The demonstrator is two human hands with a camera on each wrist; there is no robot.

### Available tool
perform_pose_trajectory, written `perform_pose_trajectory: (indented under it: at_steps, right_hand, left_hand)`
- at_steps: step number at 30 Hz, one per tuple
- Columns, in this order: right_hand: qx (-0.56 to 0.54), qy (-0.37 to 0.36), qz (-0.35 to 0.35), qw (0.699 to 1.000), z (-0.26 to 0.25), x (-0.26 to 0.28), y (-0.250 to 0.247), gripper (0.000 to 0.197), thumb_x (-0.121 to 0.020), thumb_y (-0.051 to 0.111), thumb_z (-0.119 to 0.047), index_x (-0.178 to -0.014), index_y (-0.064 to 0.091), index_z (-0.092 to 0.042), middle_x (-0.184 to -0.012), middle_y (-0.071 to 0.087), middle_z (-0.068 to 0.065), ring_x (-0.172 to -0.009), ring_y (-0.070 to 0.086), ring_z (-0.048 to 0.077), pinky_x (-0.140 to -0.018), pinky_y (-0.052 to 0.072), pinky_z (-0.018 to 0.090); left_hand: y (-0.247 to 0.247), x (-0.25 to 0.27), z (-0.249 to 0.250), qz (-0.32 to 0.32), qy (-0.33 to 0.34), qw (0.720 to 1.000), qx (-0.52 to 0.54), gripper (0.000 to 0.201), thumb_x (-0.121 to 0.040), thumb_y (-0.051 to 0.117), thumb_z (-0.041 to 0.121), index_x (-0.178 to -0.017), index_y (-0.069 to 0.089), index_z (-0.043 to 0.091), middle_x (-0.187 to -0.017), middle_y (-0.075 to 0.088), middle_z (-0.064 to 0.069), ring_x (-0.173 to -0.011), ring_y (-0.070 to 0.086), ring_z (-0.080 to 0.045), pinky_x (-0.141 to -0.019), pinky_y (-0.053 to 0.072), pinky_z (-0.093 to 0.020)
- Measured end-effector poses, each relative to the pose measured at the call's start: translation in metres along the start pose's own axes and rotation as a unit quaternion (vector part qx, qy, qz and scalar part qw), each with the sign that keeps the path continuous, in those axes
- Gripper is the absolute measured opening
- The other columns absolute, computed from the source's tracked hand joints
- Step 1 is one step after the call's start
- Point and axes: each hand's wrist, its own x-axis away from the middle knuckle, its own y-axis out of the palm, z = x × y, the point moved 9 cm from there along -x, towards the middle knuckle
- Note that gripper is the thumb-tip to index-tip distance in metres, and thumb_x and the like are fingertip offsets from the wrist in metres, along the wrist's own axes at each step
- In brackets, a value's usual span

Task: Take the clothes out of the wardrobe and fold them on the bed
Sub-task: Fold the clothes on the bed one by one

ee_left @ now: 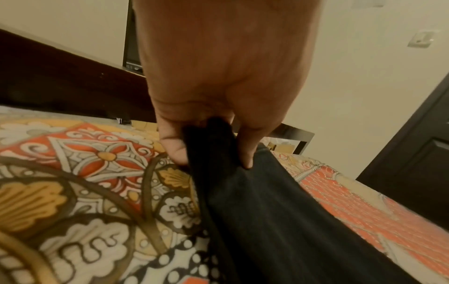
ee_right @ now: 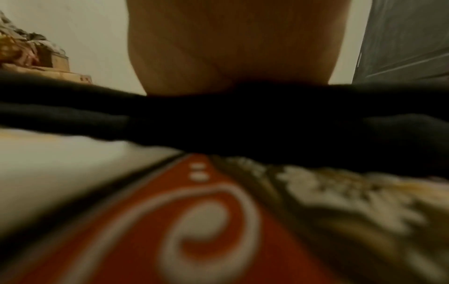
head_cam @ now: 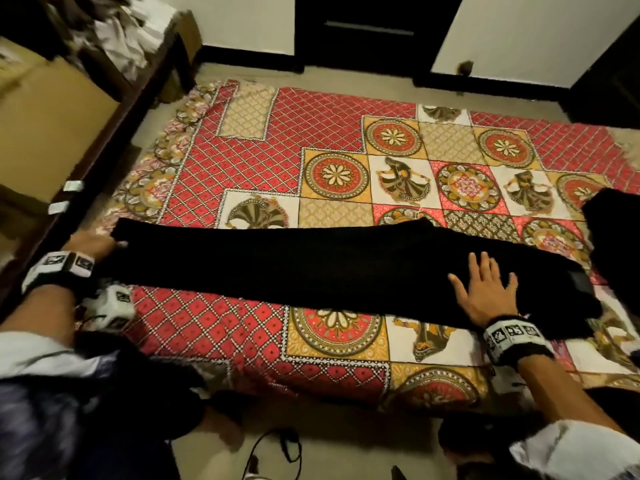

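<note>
Black cloth: we have long black trousers (head_cam: 311, 265) flat across the patterned red bedspread (head_cam: 242, 161).
Left grip (ee_left: 218, 134): pinching their end.
Right grip (head_cam: 485, 289): spread, pressing them.

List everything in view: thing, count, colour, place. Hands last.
black garment: one, black, laid out long across the near half of the bedspread.
second dark cloth: one, black, at the bed's right edge, partly out of view.
bedspread: one, red, yellow and white patterned, covering the bed.
pile of clothes: one, pale, far left on dark furniture.
cable: one, black, on the floor nearest the person.
left hand: pinches the garment's left end.
right hand: flat, fingers spread, pressing the garment's right part.
</note>
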Motion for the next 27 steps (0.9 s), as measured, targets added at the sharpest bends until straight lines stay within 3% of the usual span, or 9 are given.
perform_pose_trajectory:
  at_steps: [3, 5, 8, 14, 17, 20, 22, 24, 27]
  right_hand:
    - [-0.016, -0.042, 0.075, 0.996, -0.029, 0.016, -0.019, 0.093, -0.096, 0.004, -0.076, -0.166, 0.007, -0.015, -0.173, 0.001, 0.011, -0.16, 0.004, 0.028, -0.125, 0.007, 0.06]
    - [-0.006, -0.14, 0.095, 0.986, -0.078, 0.041, -0.022, 0.09, -0.095, 0.01, -0.075, -0.166, 0.007, -0.019, -0.173, 0.0, 0.009, -0.16, 0.005, 0.027, -0.125, 0.008, 0.058]
    - [0.027, -0.263, 0.031, 0.964, -0.146, 0.085, 0.009, 0.081, -0.097, 0.007, -0.075, -0.165, -0.001, -0.032, -0.172, -0.011, 0.001, -0.16, -0.004, 0.023, -0.125, 0.008, 0.059]
    - [0.034, -0.278, -0.066, 0.958, -0.168, 0.11, 0.017, 0.079, -0.099, 0.018, -0.078, -0.164, -0.006, -0.04, -0.172, -0.015, -0.001, -0.159, -0.012, 0.021, -0.127, -0.001, 0.057]
    - [-0.159, -0.305, -0.101, 0.933, -0.175, 0.135, -0.013, 0.074, -0.1, 0.034, -0.073, -0.163, 0.012, -0.042, -0.173, 0.006, -0.008, -0.159, 0.009, 0.014, -0.127, 0.015, 0.04]
    - [-0.535, -0.156, -0.168, 0.813, -0.163, 0.129, -0.054, 0.085, -0.08, 0.06, -0.081, -0.15, 0.046, -0.034, -0.152, 0.048, -0.01, -0.142, 0.048, 0.014, -0.104, 0.042, 0.013]
    - [-0.702, -0.078, -0.207, 0.677, -0.148, 0.117, -0.077, 0.101, -0.061, 0.07, -0.089, -0.14, 0.055, -0.027, -0.139, 0.064, 0.002, -0.126, 0.064, 0.023, -0.1, 0.054, 0.034]
    - [-0.806, -0.055, -0.196, 0.556, -0.122, 0.104, -0.108, 0.091, -0.078, 0.062, -0.08, -0.141, 0.057, -0.015, -0.134, 0.065, 0.013, -0.125, 0.063, 0.032, -0.108, 0.048, 0.055]
    - [-0.88, -0.023, -0.131, 0.455, -0.046, 0.086, -0.139, 0.045, -0.102, 0.054, -0.05, -0.108, 0.075, -0.01, -0.102, 0.07, 0.015, -0.097, 0.07, 0.025, -0.094, 0.057, 0.037]
  left_hand:
    - [-0.012, -0.005, -0.001, 0.018, -0.017, 0.993, 0.118, 0.061, -0.094, 0.072, 0.03, -0.132, 0.055, -0.014, -0.14, 0.053, -0.033, -0.128, 0.052, -0.047, -0.106, 0.044, -0.05]
    - [-0.019, -0.005, 0.01, 0.013, -0.026, 0.977, 0.21, 0.064, -0.083, 0.081, 0.036, -0.126, 0.063, -0.008, -0.128, 0.063, -0.027, -0.112, 0.063, -0.037, -0.088, 0.051, -0.045]
    - [-0.018, 0.005, 0.044, -0.057, -0.014, 0.934, 0.352, 0.035, -0.071, 0.085, 0.042, -0.083, 0.075, 0.011, -0.071, 0.072, -0.007, -0.059, 0.068, -0.016, -0.049, 0.054, -0.025]
    - [-0.025, 0.094, 0.142, -0.078, 0.11, 0.851, 0.508, 0.019, -0.074, 0.081, 0.018, -0.081, 0.064, 0.019, -0.08, 0.066, 0.005, -0.059, 0.064, -0.005, -0.051, 0.046, -0.019]
    - [-0.019, 0.162, 0.204, -0.105, 0.189, 0.833, 0.509, 0.015, -0.076, 0.079, 0.013, -0.083, 0.066, 0.018, -0.073, 0.071, 0.006, -0.064, 0.067, -0.01, -0.055, 0.05, -0.023]
    - [0.005, 0.243, 0.272, -0.126, 0.295, 0.829, 0.458, 0.02, -0.078, 0.081, 0.013, -0.091, 0.068, 0.019, -0.088, 0.07, -0.003, -0.072, 0.066, -0.016, -0.057, 0.053, -0.026]
    - [0.044, 0.319, 0.32, -0.139, 0.374, 0.826, 0.398, 0.023, -0.074, 0.082, 0.02, -0.093, 0.069, 0.021, -0.094, 0.071, -0.004, -0.076, 0.067, -0.018, -0.064, 0.054, -0.029]
    - [0.099, 0.393, 0.358, -0.158, 0.445, 0.822, 0.32, 0.027, -0.066, 0.078, 0.032, -0.09, 0.068, 0.025, -0.09, 0.073, 0.001, -0.08, 0.069, -0.017, -0.072, 0.054, -0.03]
    - [0.197, 0.499, 0.388, -0.227, 0.542, 0.79, 0.174, 0.033, -0.068, 0.066, 0.037, -0.098, 0.069, 0.024, -0.09, 0.073, 0.005, -0.085, 0.069, -0.014, -0.079, 0.056, -0.034]
